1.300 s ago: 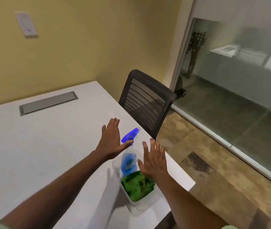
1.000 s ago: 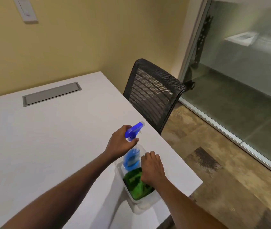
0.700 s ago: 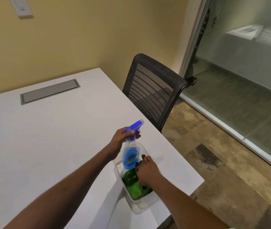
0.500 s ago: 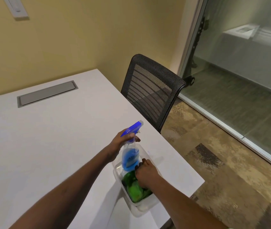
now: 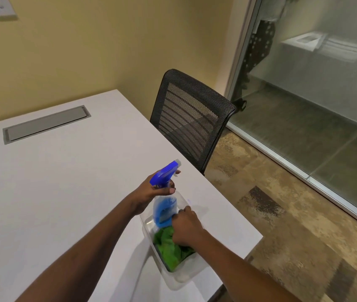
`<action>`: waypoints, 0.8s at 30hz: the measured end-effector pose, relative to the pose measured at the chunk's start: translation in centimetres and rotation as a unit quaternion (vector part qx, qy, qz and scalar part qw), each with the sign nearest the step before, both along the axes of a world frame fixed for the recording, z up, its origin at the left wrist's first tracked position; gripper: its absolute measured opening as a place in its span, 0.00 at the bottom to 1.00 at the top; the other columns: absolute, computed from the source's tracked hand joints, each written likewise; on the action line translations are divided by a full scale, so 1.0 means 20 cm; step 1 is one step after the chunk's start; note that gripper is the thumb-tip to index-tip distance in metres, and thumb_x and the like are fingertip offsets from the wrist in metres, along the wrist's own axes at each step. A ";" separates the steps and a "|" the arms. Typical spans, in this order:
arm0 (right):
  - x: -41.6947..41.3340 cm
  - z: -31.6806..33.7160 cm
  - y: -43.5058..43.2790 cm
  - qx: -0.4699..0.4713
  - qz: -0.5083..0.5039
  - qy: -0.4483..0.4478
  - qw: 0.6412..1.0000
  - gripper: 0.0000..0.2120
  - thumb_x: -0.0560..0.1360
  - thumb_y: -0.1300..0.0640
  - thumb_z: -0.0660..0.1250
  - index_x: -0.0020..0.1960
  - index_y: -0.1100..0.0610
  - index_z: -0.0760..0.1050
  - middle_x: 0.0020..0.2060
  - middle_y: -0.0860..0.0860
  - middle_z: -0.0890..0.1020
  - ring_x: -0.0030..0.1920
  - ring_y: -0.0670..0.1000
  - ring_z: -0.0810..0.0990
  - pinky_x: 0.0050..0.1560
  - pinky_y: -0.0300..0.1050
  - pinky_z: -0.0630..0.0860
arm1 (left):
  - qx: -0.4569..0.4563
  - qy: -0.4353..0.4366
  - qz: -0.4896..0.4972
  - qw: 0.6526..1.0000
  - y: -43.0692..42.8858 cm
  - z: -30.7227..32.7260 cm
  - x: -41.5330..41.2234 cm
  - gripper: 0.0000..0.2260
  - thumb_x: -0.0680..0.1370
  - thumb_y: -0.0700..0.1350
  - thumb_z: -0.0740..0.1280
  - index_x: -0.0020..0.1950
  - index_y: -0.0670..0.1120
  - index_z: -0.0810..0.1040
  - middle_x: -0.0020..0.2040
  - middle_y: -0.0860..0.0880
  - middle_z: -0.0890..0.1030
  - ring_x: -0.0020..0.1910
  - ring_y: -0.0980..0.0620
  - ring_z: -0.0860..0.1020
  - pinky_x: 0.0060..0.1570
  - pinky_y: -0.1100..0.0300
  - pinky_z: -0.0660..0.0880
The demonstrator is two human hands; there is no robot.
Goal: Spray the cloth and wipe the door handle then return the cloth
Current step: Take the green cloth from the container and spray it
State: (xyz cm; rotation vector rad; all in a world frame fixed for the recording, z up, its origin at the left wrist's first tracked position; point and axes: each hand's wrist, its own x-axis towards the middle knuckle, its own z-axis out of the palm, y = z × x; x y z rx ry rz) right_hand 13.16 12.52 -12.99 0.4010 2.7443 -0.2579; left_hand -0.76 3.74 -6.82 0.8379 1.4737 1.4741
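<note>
now the left hand [image 5: 151, 190] wraps the spray bottle [image 5: 164, 211] neck, while the right hand [image 5: 186, 228] pinches the green cloth [image 5: 171, 247] inside the clear bin [image 5: 179, 277] on the bench [image 5: 53, 192].

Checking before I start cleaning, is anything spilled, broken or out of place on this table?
Nothing stands out. The left hand grips the spray bottle, the right hand grips the green cloth, both in the clear bin near the table corner.

cloth [image 5: 171, 247] in bin [image 5: 182, 277], bin on table [image 5: 53, 182]
</note>
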 end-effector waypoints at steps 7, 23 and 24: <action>0.05 0.08 0.05 -0.169 -0.128 0.002 0.977 0.07 0.71 0.53 0.65 0.47 0.54 0.71 0.41 0.52 0.77 0.41 0.54 0.75 0.40 0.44 0.71 | 0.012 0.030 0.013 0.999 0.07 0.01 0.03 0.21 0.69 0.46 0.77 0.60 0.55 0.78 0.41 0.46 0.77 0.44 0.49 0.77 0.51 0.58 0.77; 0.26 0.45 0.31 -0.427 -0.380 0.186 0.799 0.08 0.61 0.70 0.70 0.38 0.62 0.81 0.32 0.56 0.77 0.32 0.53 0.76 0.31 0.41 0.73 | 0.078 0.142 0.182 0.970 0.10 0.39 0.13 0.09 0.68 0.38 0.66 0.46 0.47 0.79 0.33 0.50 0.80 0.32 0.53 0.77 0.36 0.63 0.78; 0.28 0.49 0.31 -0.447 -0.396 0.200 0.777 0.08 0.62 0.71 0.69 0.39 0.62 0.80 0.32 0.57 0.76 0.30 0.53 0.76 0.29 0.39 0.72 | 0.072 0.148 0.185 0.969 0.09 0.43 0.13 0.09 0.68 0.38 0.66 0.45 0.49 0.78 0.31 0.50 0.80 0.30 0.55 0.77 0.35 0.65 0.78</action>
